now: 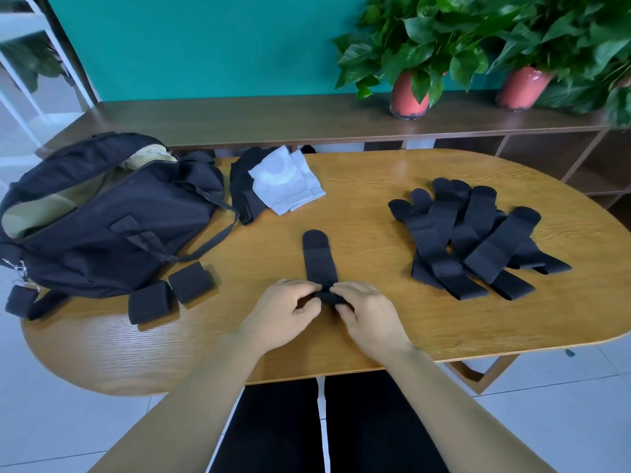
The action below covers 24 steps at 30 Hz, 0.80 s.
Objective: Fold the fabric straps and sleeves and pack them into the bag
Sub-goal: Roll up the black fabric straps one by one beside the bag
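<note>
A black fabric strap [318,256] lies lengthwise on the wooden table [358,213], its rounded end pointing away from me. My left hand [288,314] and my right hand [363,314] both pinch its near end, which is bunched up between the fingertips. A pile of several flat black straps [474,238] lies to the right. Three folded black straps [191,281] [150,302] [20,300] sit by the open black bag [102,227] at the left. White sleeves [286,182] rest on black sleeves [240,186] behind.
A low wooden shelf [307,117] runs behind the table and carries two potted plants [409,93] [522,87]. The bag's shoulder strap [211,240] loops across the tabletop. The table's near edge is just behind my wrists.
</note>
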{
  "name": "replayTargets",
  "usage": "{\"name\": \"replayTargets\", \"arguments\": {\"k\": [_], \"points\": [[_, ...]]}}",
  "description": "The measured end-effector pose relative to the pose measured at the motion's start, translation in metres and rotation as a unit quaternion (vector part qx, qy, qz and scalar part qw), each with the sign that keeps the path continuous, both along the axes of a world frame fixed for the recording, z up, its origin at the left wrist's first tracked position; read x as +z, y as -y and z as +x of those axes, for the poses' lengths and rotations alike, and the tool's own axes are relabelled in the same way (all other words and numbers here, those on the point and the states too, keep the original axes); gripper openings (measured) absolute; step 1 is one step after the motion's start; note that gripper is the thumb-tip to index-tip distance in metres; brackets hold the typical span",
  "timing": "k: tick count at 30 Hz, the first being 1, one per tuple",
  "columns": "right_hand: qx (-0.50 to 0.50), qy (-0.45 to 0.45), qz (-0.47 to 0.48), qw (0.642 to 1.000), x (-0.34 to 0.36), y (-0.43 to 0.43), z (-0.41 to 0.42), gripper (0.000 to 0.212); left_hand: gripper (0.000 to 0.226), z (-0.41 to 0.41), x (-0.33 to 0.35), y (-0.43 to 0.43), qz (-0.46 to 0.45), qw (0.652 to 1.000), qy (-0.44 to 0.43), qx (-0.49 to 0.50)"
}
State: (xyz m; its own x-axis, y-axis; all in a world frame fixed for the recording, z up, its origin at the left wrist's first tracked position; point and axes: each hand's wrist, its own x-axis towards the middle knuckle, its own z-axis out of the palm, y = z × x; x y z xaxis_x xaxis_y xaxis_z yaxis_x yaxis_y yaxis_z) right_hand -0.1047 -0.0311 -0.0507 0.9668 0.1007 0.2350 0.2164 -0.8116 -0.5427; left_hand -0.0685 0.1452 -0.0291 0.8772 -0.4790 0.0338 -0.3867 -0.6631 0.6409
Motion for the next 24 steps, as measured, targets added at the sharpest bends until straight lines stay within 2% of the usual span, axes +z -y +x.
{"name": "replayTargets", "arguments": {"k": [2, 5, 8, 11, 17, 20, 24], "points": [[-0.052, -0.014, 0.069, 0.996, 0.003, -0.006, 0.004, 0.033, 0.034, -0.003, 0.000, 0.003, -0.023, 0.999, -0.001, 0.030], [-0.125, -0.030, 0.129, 0.983, 0.010, -0.014, 0.011, 0.033, 0.017, -0.002, -0.010, 0.011, -0.038, 0.992, 0.065, 0.099], [-0.171, -0.028, 0.110, 0.979, 0.009, -0.022, 0.020, 0.018, 0.012, 0.001, -0.015, 0.022, 0.009, 0.979, 0.111, 0.173], [-0.192, -0.030, 0.076, 0.978, 0.006, -0.029, 0.027, 0.016, 0.020, 0.002, -0.012, 0.030, 0.019, 0.970, 0.112, 0.214], [-0.200, -0.053, 0.018, 0.978, 0.006, -0.032, 0.037, 0.019, 0.024, 0.010, -0.009, 0.035, 0.036, 0.970, 0.076, 0.227], [-0.201, -0.065, -0.001, 0.977, 0.006, -0.033, 0.039, 0.020, 0.010, 0.012, -0.007, 0.034, 0.046, 0.974, 0.071, 0.211], [-0.209, -0.075, 0.014, 0.975, 0.008, -0.033, 0.040, 0.030, 0.034, 0.014, -0.002, 0.035, 0.081, 0.977, 0.053, 0.191]]}}
